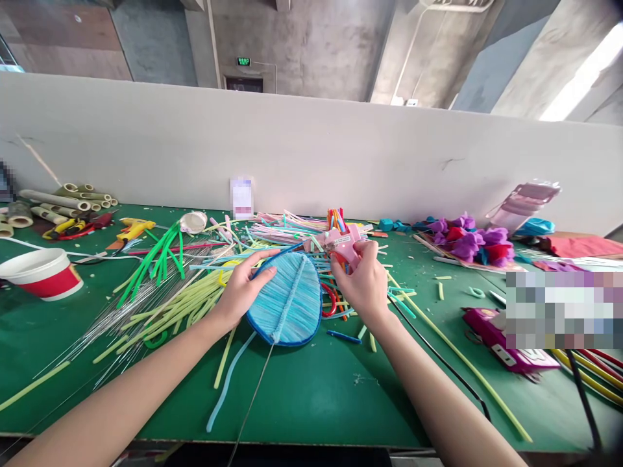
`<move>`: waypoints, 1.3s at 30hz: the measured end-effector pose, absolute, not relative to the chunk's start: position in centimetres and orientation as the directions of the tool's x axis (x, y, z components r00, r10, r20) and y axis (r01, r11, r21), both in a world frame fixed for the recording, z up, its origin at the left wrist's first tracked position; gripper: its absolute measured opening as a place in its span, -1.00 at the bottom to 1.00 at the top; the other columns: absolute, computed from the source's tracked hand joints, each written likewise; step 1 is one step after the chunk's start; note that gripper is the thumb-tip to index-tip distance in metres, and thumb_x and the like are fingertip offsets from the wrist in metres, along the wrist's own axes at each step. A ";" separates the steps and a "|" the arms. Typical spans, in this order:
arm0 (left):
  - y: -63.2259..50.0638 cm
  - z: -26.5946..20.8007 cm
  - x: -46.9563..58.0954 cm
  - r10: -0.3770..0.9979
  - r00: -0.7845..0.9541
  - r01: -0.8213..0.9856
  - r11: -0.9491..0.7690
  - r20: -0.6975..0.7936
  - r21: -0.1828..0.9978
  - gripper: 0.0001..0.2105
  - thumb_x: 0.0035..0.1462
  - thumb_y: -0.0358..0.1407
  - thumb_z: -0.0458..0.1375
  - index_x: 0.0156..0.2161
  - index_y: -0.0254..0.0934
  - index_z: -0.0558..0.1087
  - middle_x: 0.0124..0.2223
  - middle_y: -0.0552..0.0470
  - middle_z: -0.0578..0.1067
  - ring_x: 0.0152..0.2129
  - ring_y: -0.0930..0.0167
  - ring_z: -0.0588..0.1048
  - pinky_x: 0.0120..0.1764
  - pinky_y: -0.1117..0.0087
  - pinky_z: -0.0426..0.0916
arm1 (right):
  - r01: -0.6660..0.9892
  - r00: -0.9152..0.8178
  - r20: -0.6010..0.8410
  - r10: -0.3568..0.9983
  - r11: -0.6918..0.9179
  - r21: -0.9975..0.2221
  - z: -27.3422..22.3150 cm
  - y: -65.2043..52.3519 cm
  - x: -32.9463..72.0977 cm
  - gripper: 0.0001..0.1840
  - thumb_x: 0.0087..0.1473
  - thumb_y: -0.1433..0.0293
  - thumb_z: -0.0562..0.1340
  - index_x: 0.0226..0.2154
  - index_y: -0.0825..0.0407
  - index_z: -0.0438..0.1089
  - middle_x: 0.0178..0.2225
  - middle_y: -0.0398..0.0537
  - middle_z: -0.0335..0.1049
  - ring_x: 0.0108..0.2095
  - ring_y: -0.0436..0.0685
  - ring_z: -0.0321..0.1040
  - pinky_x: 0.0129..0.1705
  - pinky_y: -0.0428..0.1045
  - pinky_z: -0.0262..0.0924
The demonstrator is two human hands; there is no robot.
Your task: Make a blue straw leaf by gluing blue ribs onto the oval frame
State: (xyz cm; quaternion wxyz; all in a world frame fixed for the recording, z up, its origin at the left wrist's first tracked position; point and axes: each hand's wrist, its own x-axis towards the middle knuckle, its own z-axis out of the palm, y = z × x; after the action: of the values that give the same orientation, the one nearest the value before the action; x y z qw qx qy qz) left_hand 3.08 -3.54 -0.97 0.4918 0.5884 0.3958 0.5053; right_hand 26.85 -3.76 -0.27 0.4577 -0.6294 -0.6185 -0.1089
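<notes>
My left hand [246,285] grips the left edge of a blue leaf shape [287,301], made of fuzzy pipe cleaners with a darker blue rim and a raised centre rib. A thin wire stem [253,402] runs down from its lower end. My right hand [363,279] is closed around a pink hot glue gun [344,245], whose nozzle points left toward the leaf's upper tip. Whether the nozzle touches the tip I cannot tell. A loose light blue pipe cleaner [228,383] lies below my left hand.
Yellow-green pipe cleaners [185,305] and thin wires lie left of the leaf. A paper cup [43,275] stands far left, near bamboo pieces [63,201] and pliers. Purple and red flowers [470,240] and a magenta power strip [509,340] sit right. The glue gun's black cord [438,353] crosses the table.
</notes>
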 end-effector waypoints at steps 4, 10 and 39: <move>-3.6 -0.9 3.1 0.964 0.176 -0.032 -0.198 0.200 0.980 -0.54 0.13 -0.13 0.26 0.13 -0.18 0.44 -0.12 -0.07 0.62 -0.29 0.25 0.58 -0.25 0.29 0.43 | 0.877 0.203 0.702 0.683 0.191 -0.440 -0.4 -3.7 26.8 -0.61 0.07 0.08 0.18 -0.19 -0.04 0.08 -0.30 0.03 0.46 -0.45 0.22 0.41 -0.48 0.00 0.09; -3.6 -1.0 3.1 0.961 0.181 -0.027 -0.206 0.208 0.978 -0.56 0.14 -0.12 0.25 0.12 -0.15 0.45 -0.06 -0.07 0.61 -0.30 0.26 0.58 -0.24 0.30 0.43 | 0.880 0.177 0.695 0.697 0.205 -0.429 -0.6 -3.6 26.7 -0.62 0.09 0.09 0.18 -0.20 -0.04 0.08 -0.33 0.01 0.46 -0.48 0.20 0.38 -0.48 0.01 0.10; -3.6 -0.9 3.2 0.974 0.128 -0.005 -0.190 0.189 0.982 -0.52 0.09 -0.11 0.29 0.12 -0.14 0.43 0.00 -0.07 0.58 -0.36 0.29 0.57 -0.33 0.33 0.42 | 0.894 0.155 0.704 0.693 0.206 -0.399 -0.6 -3.4 27.0 -0.68 0.09 0.16 0.16 -0.19 -0.02 0.12 -0.33 0.05 0.47 -0.47 0.21 0.39 -0.52 -0.01 0.06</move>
State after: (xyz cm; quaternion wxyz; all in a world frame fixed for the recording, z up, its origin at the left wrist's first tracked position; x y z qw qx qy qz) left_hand 3.20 -3.64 -0.89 0.4791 0.5782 0.4187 0.5107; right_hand 27.00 -3.40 -0.61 0.4396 -0.6197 -0.6401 -0.1141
